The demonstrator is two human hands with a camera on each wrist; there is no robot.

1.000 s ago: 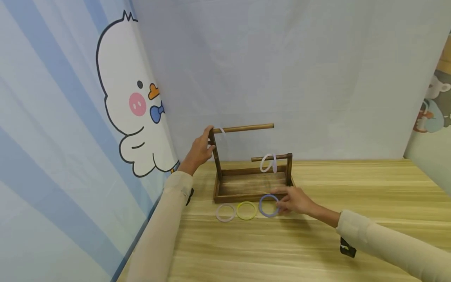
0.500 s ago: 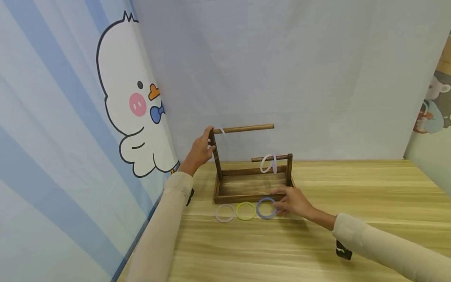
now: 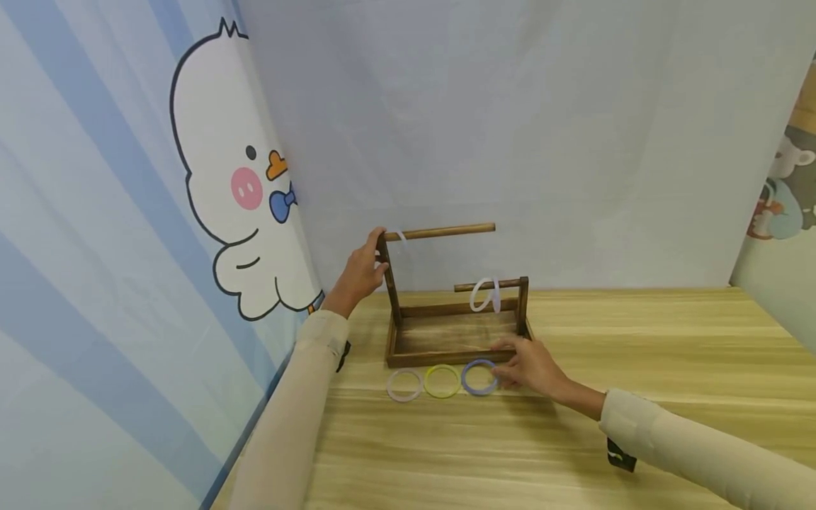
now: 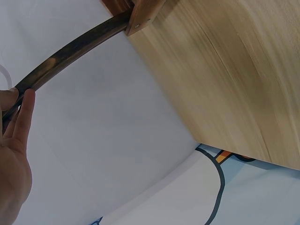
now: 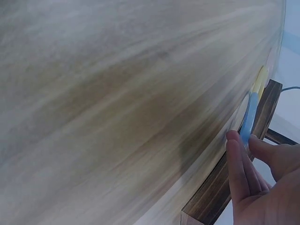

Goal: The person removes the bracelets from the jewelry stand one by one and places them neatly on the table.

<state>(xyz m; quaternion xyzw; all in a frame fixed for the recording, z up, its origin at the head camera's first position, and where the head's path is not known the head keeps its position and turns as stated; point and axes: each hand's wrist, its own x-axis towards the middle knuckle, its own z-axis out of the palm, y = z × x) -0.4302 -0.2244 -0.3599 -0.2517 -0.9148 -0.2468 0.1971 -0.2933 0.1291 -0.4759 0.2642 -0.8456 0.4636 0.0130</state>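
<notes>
A dark wooden stand (image 3: 390, 283) has an upper and a lower bar above a shallow tray (image 3: 446, 358). My left hand (image 3: 362, 275) grips the top of its tall left post, thumb and fingers on either side. In front of the tray a pale pink ring (image 3: 404, 385), a yellow ring (image 3: 442, 381) and a blue ring (image 3: 479, 377) lie in a row. My right hand (image 3: 534, 365) pinches the blue ring's right edge with its fingertips, one finger reaching over the tray's front rim. In the right wrist view the blue ring (image 5: 249, 117) shows between finger and thumb.
A pale ring (image 3: 401, 237) hangs at the left end of the upper bar (image 3: 452, 231). On the lower bar (image 3: 510, 283) hang a white ring (image 3: 479, 296) and a lilac ring (image 3: 496, 296). A grey cloth wall (image 3: 574, 142) stands behind the wooden table (image 3: 637, 340).
The blue ring has shifted a little left and toward the front, off the tray's rim and beside the yellow ring. My right hand moved slightly left with it; my left hand stayed on the post.
</notes>
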